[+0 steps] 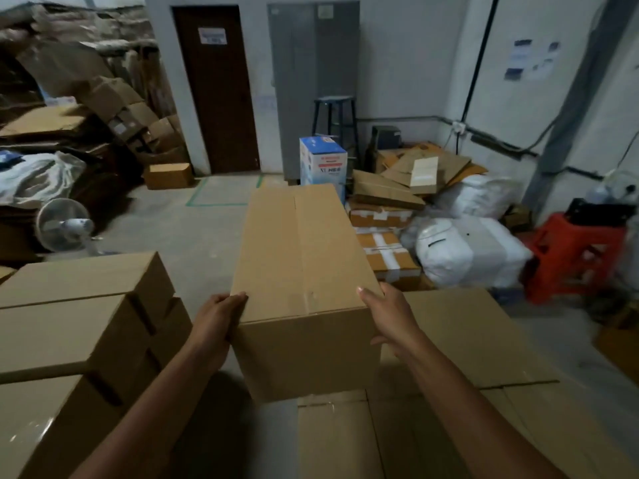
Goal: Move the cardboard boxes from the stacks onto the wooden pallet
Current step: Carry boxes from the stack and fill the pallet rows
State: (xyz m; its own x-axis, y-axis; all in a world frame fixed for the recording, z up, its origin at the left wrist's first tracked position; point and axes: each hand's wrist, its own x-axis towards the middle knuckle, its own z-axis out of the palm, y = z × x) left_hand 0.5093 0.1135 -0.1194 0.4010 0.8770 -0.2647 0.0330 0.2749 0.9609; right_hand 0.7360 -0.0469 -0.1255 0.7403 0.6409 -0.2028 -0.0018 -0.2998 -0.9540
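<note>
A long plain cardboard box (301, 257) is held out in front of me, its length pointing away. My left hand (216, 321) grips its near left corner and my right hand (389, 314) grips its near right corner. To my left stands a stack of similar cardboard boxes (79, 326), several high. Below and to the right lie more cardboard boxes (460, 340), their tops level with the held box's underside. No wooden pallet shows in this view.
A white floor fan (64, 224) stands on the concrete floor at left. Ahead are a dark door (218, 95), a grey cabinet (311, 81), a stool (333, 115) and a blue-white carton (321, 160). White sacks (466, 250) and a red stool (574, 254) crowd the right.
</note>
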